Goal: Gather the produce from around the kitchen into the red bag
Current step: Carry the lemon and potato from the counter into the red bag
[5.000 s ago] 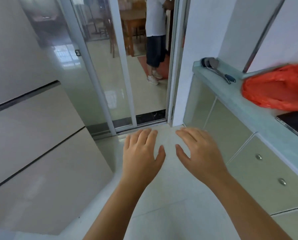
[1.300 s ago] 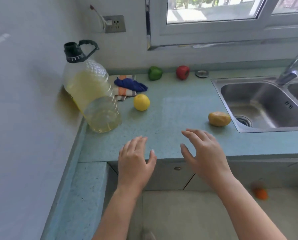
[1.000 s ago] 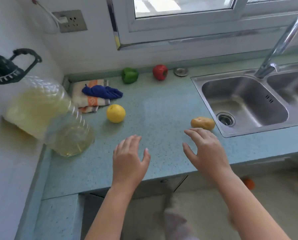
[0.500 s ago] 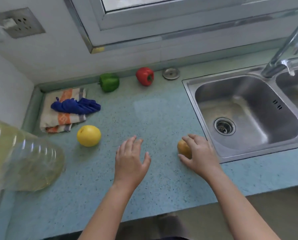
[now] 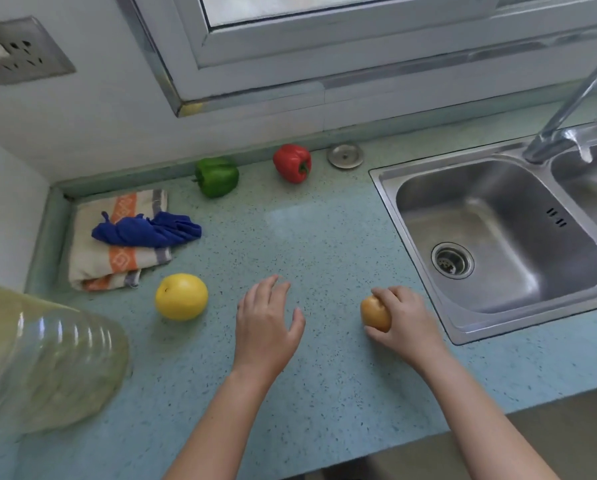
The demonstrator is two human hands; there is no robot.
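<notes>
My right hand [image 5: 406, 318] grips a tan potato [image 5: 375, 312] on the blue-green counter [image 5: 324, 244], just left of the sink. My left hand [image 5: 265, 323] hovers palm down over the counter with relaxed fingers and holds nothing. A yellow round fruit [image 5: 181, 296] lies to its left. Near the back wall sit a green bell pepper [image 5: 217, 176] and a red bell pepper [image 5: 292, 163]. The red bag is out of view.
A steel sink [image 5: 497, 237] with a tap [image 5: 574, 109] fills the right side. A folded striped towel [image 5: 117, 261] with a blue cloth [image 5: 148, 230] lies at the left. A big oil jug [image 5: 44, 362] stands at the front left. A round metal sink plug [image 5: 345, 155] rests by the wall.
I turned from the doorway to the counter and came closer. My right hand reached onto the potato and curled round it. My left hand stayed open over the counter.
</notes>
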